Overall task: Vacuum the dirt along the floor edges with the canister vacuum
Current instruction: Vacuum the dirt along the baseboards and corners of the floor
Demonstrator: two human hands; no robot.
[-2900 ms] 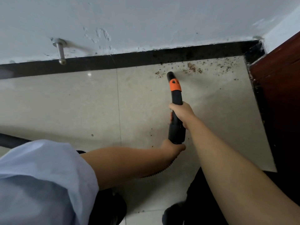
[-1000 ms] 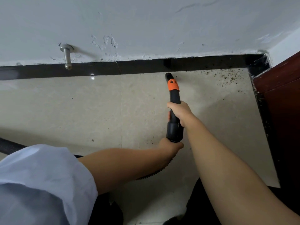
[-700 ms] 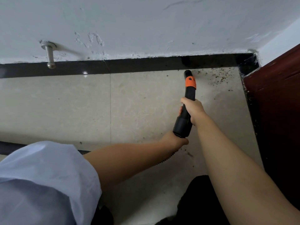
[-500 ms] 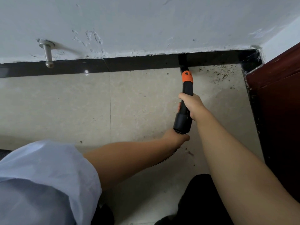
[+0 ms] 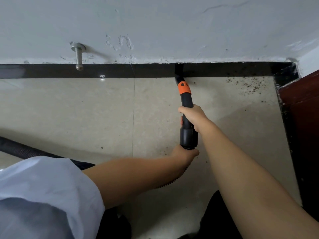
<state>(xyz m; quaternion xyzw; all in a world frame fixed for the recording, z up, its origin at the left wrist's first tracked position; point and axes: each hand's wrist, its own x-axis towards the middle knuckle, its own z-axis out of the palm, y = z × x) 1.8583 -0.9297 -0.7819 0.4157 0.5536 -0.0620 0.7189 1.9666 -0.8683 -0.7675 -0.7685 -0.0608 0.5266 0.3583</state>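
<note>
Both hands, right hand point(image 5: 193, 116) & left hand point(image 5: 184, 153), grip vac nozzle point(image 5: 185, 99), tip at baseboard point(image 5: 138, 70).

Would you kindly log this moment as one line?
right hand: grips vacuum nozzle | left hand: holds its rear end | tip: at black baseboard | dirt: remains right

Counted at the floor edge:
One black, orange-banded plastic vacuum nozzle point(image 5: 186, 100), one ribbed black hose point(image 5: 22, 150), one metal doorstop point(image 5: 79, 56) and two bare hands point(image 5: 193, 116) point(image 5: 183, 153) are seen.
</note>
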